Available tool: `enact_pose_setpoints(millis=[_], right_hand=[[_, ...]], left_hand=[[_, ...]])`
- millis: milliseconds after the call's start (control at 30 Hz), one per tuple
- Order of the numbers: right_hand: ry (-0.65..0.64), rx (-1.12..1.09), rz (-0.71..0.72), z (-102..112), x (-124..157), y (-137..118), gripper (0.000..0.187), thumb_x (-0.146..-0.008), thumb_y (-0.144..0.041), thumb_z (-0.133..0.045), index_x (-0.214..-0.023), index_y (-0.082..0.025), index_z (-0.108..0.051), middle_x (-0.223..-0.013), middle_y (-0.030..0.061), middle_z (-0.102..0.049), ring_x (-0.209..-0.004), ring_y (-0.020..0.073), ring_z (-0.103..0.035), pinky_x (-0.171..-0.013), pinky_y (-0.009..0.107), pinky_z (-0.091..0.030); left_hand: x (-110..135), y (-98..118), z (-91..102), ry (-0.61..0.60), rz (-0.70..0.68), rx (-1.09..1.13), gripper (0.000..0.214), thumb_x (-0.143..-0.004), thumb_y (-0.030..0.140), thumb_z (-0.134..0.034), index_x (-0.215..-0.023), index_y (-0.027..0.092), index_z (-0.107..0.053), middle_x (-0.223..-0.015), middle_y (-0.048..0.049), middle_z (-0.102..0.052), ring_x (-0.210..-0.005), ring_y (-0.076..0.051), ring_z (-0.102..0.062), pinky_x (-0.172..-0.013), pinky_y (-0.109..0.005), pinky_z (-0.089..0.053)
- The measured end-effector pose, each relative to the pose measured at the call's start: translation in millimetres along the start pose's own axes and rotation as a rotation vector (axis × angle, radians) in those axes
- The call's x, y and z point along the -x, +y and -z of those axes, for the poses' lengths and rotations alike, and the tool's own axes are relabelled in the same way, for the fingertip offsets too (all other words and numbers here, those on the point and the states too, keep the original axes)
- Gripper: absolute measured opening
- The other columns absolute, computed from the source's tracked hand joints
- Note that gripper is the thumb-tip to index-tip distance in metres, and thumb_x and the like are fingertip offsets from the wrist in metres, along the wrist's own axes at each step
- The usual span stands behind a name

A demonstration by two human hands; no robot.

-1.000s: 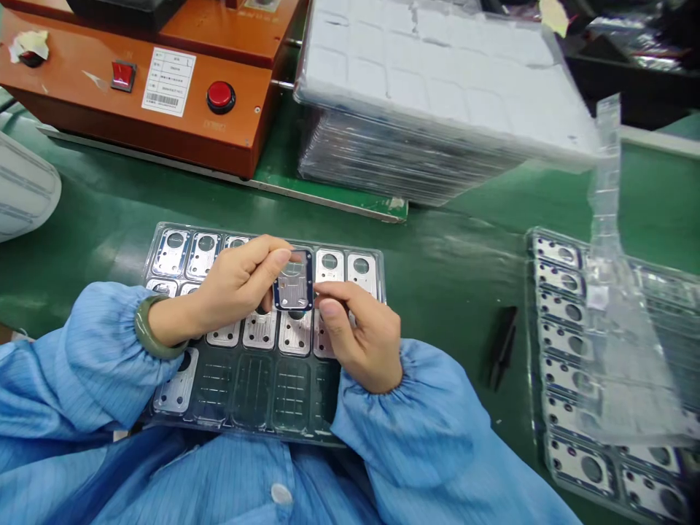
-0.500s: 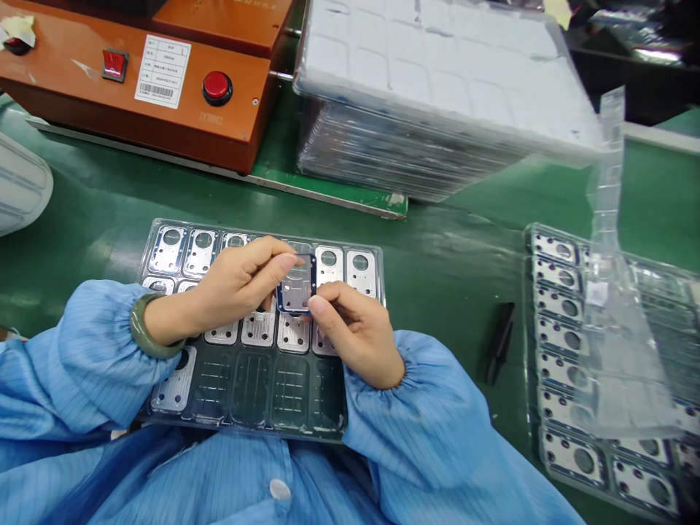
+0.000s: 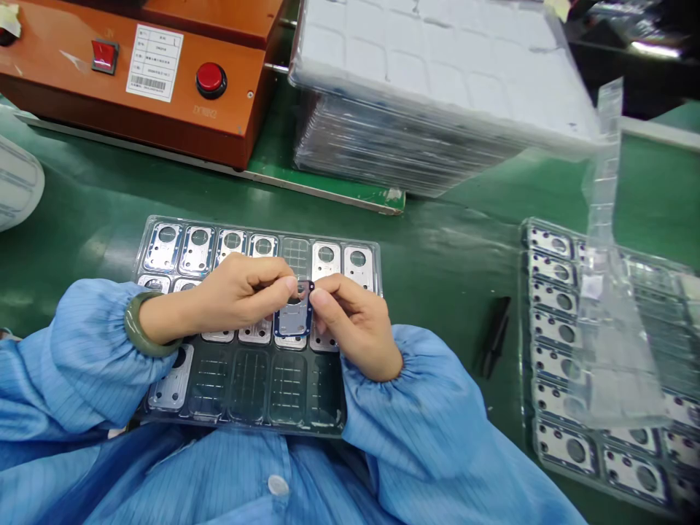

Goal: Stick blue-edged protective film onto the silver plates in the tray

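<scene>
A small rectangular metal plate [image 3: 294, 319] with a dark blue border and a round hole near its top is held up over a clear plastic tray [image 3: 262, 427]. My left hand [image 3: 240, 295] pinches its upper edge between thumb and forefinger, partly covering the hole. At its upper right edge my right hand [image 3: 358, 324] grips it with thumb and fingertips. Similar silvery plates [image 3: 200, 248] sit in the tray's pockets below and around my hands. Some are hidden by my fingers and wrists.
An orange machine [image 3: 180, 127] with a red button stands at the back left. Beside it rises a stack of plastic trays [image 3: 394, 146]. Black tweezers [image 3: 496, 337] lie on the green table. At right, another tray [image 3: 563, 477] of plates is partly covered by clear plastic [image 3: 623, 364].
The held plate has moved down toward me and turned a little. My left fingers have lowered onto its upper edge, and my right fingers now grip higher on its side.
</scene>
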State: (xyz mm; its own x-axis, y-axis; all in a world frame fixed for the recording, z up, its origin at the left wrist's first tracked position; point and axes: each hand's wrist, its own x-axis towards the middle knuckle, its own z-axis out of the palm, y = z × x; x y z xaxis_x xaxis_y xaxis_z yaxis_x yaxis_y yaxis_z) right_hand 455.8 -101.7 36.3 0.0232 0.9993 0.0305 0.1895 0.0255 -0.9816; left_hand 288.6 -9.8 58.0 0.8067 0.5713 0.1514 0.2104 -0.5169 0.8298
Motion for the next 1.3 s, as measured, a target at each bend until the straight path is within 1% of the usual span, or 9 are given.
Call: enact_pose_setpoints(millis=[100, 333, 500, 667, 800, 933, 1033, 1133, 1300], right_hand=[[0.016, -0.008, -0.021, 0.2, -0.5, 0.3, 0.029, -0.089, -0.038, -0.052, -0.071, -0.015, -0.054, -0.059, -0.0015, -0.051, -0.052, 0.0046, -0.045, -0.049, 0.018, -0.037], [0.031, -0.091, -0.049, 1.0, -1.7, 1.7, 0.027, -0.087, -0.034, -0.054, -0.068, -0.014, -0.053, -0.053, -0.0041, -0.045, -0.047, 0.0031, -0.04, -0.045, 0.017, -0.033], [-0.003, -0.1, -0.061, 0.4, -1.9, -0.5, 0.028, -0.087, -0.037, -0.054, -0.07, -0.014, -0.054, -0.056, -0.0028, -0.049, -0.048, 0.0038, -0.042, -0.045, 0.017, -0.033], [-0.002, -0.008, -0.083, -1.4, -2.2, -0.8, 0.03, -0.086, -0.037, -0.054, -0.067, -0.014, -0.051, -0.056, -0.002, -0.047, -0.049, 0.0042, -0.04, -0.046, 0.018, -0.032], [0.002, -0.019, -0.094, -1.2, -2.8, -0.3, 0.033, -0.087, -0.041, -0.052, -0.068, -0.014, -0.05, -0.057, -0.0019, -0.046, -0.051, 0.0046, -0.04, -0.047, 0.018, -0.032], [-0.036, -0.018, -0.089, 0.2, -2.5, 0.5, 0.037, -0.086, -0.048, -0.052, -0.071, -0.014, -0.051, -0.056, -0.0025, -0.044, -0.051, 0.0046, -0.038, -0.047, 0.019, -0.031], [-0.065, 0.078, -0.116, 0.0, -1.8, 2.4, 0.038, -0.085, -0.047, -0.054, -0.067, -0.014, -0.049, -0.055, -0.0025, -0.043, -0.051, 0.0046, -0.037, -0.047, 0.019, -0.028], [-0.074, 0.157, -0.106, -0.9, -1.8, 3.3, 0.037, -0.085, -0.044, -0.055, -0.064, -0.014, -0.049, -0.052, -0.003, -0.042, -0.05, 0.0041, -0.035, -0.047, 0.019, -0.027], [-0.127, 0.201, -0.073, -2.0, -3.1, 1.7, 0.031, -0.086, -0.04, -0.054, -0.07, -0.013, -0.056, -0.054, -0.0024, -0.047, -0.051, 0.004, -0.038, -0.048, 0.018, -0.03]], left_hand=[[0.6, -1.2, -0.5, -0.07, 0.004, 0.024, 0.027, -0.09, 0.024, -0.044, -0.069, 0.011, -0.056, -0.05, 0.0043, -0.052, -0.045, -0.001, -0.046, -0.045, -0.011, -0.032], [0.5, -1.0, -0.3, -0.252, 0.118, 0.262, 0.027, -0.092, 0.032, -0.042, -0.081, 0.011, -0.055, -0.057, 0.0023, -0.057, -0.05, -0.003, -0.055, -0.048, -0.011, -0.04], [0.7, -0.9, -0.2, -0.274, 0.123, 0.261, 0.023, -0.091, 0.029, -0.042, -0.082, 0.012, -0.055, -0.057, 0.002, -0.059, -0.051, -0.004, -0.056, -0.048, -0.012, -0.04], [-1.4, 0.4, -1.3, -0.277, 0.083, 0.143, 0.022, -0.087, 0.022, -0.043, -0.07, 0.012, -0.053, -0.051, 0.0034, -0.055, -0.046, -0.003, -0.05, -0.045, -0.011, -0.035], [-1.4, 0.7, -1.2, -0.301, 0.181, 0.211, 0.022, -0.088, 0.026, -0.044, -0.074, 0.013, -0.054, -0.052, 0.0029, -0.057, -0.045, -0.004, -0.054, -0.044, -0.011, -0.038], [-0.7, -0.8, -1.0, -0.196, 0.334, 0.412, 0.029, -0.091, 0.04, -0.042, -0.086, 0.013, -0.054, -0.056, 0.0013, -0.058, -0.045, -0.008, -0.056, -0.043, -0.015, -0.044], [-1.6, -2.4, 0.1, -0.128, 0.346, 0.44, 0.032, -0.09, 0.043, -0.045, -0.087, 0.013, -0.055, -0.06, 0.0008, -0.058, -0.047, -0.007, -0.054, -0.044, -0.017, -0.044], [-3.3, -2.7, 2.4, -0.085, 0.265, 0.35, 0.025, -0.086, 0.036, -0.051, -0.087, 0.012, -0.059, -0.07, -0.0002, -0.057, -0.053, -0.004, -0.051, -0.049, -0.016, -0.043], [-5.8, -0.4, 5.4, 0.014, 0.262, 0.24, 0.013, -0.076, 0.021, -0.052, -0.073, 0.011, -0.059, -0.064, 0.0002, -0.053, -0.056, -0.005, -0.046, -0.05, -0.015, -0.036]])
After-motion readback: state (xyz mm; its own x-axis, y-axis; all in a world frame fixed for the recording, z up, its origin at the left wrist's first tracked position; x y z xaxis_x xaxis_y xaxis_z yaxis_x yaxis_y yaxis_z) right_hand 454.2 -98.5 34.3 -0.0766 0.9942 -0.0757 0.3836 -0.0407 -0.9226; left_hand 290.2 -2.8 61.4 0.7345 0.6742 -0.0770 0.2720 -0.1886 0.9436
